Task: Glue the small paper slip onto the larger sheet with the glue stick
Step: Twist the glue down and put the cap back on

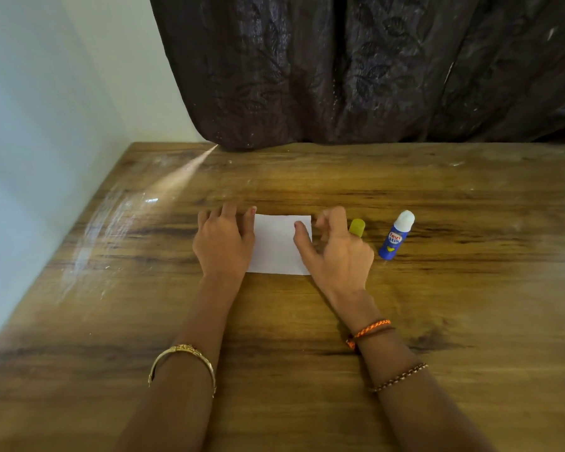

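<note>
A white paper sheet (276, 244) lies flat on the wooden table (307, 321) between my hands. My left hand (224, 241) rests flat on its left edge with fingers straight. My right hand (335, 247) is at its right edge; the thumb presses on the paper, and the other fingers are curled above the table, blurred. A blue glue stick (396, 235) with its white glue tip exposed lies to the right of that hand. Its yellow cap (357, 227) sits just behind my right fingers. I cannot make out a separate small slip.
A dark patterned curtain (372, 70) hangs along the table's far edge. A pale wall (46, 125) runs along the left side of the table. Bare wood surrounds the sheet on all sides.
</note>
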